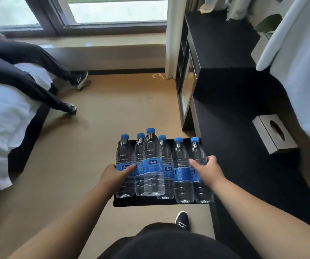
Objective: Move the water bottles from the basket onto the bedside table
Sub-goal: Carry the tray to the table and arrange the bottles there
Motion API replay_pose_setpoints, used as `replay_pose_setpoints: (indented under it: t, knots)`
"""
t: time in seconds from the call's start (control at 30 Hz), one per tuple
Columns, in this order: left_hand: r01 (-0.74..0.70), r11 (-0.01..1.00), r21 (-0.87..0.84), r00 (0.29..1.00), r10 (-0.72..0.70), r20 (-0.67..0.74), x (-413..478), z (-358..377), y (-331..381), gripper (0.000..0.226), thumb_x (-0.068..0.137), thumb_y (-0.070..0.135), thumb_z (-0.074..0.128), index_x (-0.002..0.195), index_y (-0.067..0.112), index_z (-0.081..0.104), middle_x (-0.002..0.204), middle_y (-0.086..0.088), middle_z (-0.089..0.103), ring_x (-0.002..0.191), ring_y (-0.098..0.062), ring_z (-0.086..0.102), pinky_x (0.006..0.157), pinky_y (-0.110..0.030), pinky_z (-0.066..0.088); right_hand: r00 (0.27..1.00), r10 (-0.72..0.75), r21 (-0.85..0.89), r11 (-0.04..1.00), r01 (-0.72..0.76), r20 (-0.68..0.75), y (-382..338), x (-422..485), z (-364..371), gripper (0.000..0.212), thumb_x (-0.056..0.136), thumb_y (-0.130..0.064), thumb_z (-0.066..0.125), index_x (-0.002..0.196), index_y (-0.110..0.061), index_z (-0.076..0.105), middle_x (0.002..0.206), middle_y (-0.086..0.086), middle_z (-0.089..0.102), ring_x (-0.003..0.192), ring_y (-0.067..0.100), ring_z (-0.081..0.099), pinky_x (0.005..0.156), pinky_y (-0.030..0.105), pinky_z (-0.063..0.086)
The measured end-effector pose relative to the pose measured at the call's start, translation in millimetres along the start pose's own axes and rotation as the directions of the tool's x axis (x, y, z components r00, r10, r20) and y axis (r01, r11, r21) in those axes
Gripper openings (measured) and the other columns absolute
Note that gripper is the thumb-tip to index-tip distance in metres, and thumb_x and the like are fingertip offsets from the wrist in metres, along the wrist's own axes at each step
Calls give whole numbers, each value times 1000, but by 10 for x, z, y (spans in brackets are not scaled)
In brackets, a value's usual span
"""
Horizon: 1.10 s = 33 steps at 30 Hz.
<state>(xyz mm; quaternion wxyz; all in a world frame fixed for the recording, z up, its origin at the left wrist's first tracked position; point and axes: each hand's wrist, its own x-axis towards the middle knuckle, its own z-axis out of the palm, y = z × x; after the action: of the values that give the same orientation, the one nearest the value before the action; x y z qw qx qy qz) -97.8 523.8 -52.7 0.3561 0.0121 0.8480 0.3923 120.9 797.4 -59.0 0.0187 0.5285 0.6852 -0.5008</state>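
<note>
Several clear water bottles (153,163) with blue caps and blue labels stand upright on a flat black tray (150,202) held above the floor. My left hand (115,174) grips the tray's left side, thumb across the leftmost bottle (125,165). At the tray's right side, my right hand (209,168) has its fingers against the rightmost bottle (200,165). A long black table surface (243,156) runs along the right, beside the tray.
A silver tissue box (274,133) lies on the black surface. A black cabinet (215,53) stands further back by the window. On the white bed (4,118) at left lies a person in dark trousers (29,71). My shoe (182,219) is on tan floor.
</note>
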Motion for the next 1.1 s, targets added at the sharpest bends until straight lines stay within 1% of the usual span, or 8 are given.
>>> replay_pose_setpoints:
  t: [0.13, 0.3, 0.47, 0.6, 0.67, 0.8, 0.9, 1.1]
  knots:
    - [19, 1000, 20, 1000, -19, -16, 137, 128, 222, 63, 70, 62, 85, 102, 13, 62, 95, -9, 75, 83, -25, 76, 77, -49, 64, 997, -39, -34, 999, 41, 60, -158, 315, -161, 73, 82, -65, 72, 128, -19, 38, 111, 3, 63, 92, 18, 65, 61, 33, 50]
    - [33, 999, 27, 999, -32, -41, 390, 205, 440, 61, 73, 60, 85, 102, 11, 64, 93, -8, 76, 81, -24, 76, 76, -47, 65, 995, -50, -93, 994, 58, 83, -412, 737, -228, 79, 84, -66, 70, 134, -15, 35, 116, 5, 60, 97, 22, 63, 64, 34, 49]
    - [55, 998, 1, 997, -55, -44, 788, 114, 641, 56, 72, 59, 86, 98, 15, 63, 93, -6, 76, 81, -23, 76, 78, -47, 64, 995, -48, -112, 992, 57, 85, -732, 1118, -123, 78, 85, -64, 70, 135, -16, 34, 104, -3, 57, 87, 11, 59, 58, 28, 45]
    - [63, 998, -9, 998, -63, -25, 1223, -73, 846, 64, 70, 60, 86, 104, 11, 63, 96, -8, 76, 83, -24, 76, 80, -49, 64, 997, -46, -106, 993, 52, 62, -1098, 1430, 27, 72, 86, -62, 71, 131, -17, 37, 115, 4, 58, 93, 16, 60, 60, 29, 45]
    - [55, 999, 0, 998, -55, -22, 1464, -206, 972, 65, 70, 61, 86, 105, 11, 63, 96, -7, 76, 84, -24, 76, 80, -49, 64, 998, -44, -105, 993, 48, 44, -1321, 1573, 130, 71, 87, -61, 71, 131, -17, 37, 113, 2, 58, 90, 13, 58, 60, 30, 45]
    - [41, 998, -38, 999, -42, -14, 1964, -524, 1201, 64, 69, 59, 88, 105, 12, 65, 96, -7, 77, 84, -24, 77, 80, -49, 64, 1000, -30, -87, 996, 31, 9, -1746, 1850, 378, 72, 86, -63, 70, 132, -16, 39, 110, 2, 60, 91, 16, 61, 63, 34, 49]
    - [43, 998, -41, 999, -43, -12, 2271, -772, 1381, 63, 68, 59, 88, 104, 13, 65, 96, -7, 77, 82, -23, 77, 78, -48, 65, 1000, -27, -97, 995, 26, -11, -2042, 2042, 547, 75, 84, -66, 69, 131, -16, 41, 107, 0, 60, 93, 20, 63, 71, 39, 54]
    - [33, 999, -15, 999, -33, -27, 2695, -1118, 1759, 68, 65, 62, 88, 105, 13, 65, 96, -6, 76, 84, -24, 77, 79, -49, 64, 1000, -4, -65, 998, 2, -26, -2490, 2391, 748, 82, 82, -70, 68, 135, -13, 42, 119, 7, 61, 101, 27, 62, 73, 39, 48]
